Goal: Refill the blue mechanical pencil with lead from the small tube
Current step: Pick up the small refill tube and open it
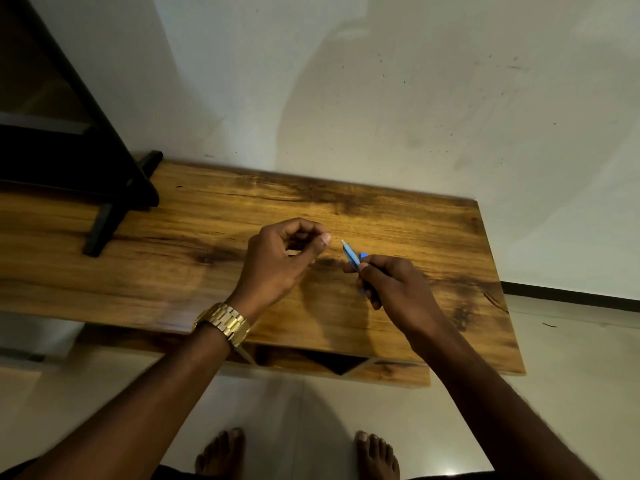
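Presently, the right hand (398, 285) grips the blue mechanical pencil (351, 256) above the wooden surface (173, 244), its pale end angled up-left. The left hand (284, 258) hovers beside it, fingers (323, 240) curled and pinched; whether they hold anything cannot be determined.

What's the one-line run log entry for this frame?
right hand: holds blue pencil, tip toward left hand | left hand: fingers pinched, contents unclear | tube: not visible | table
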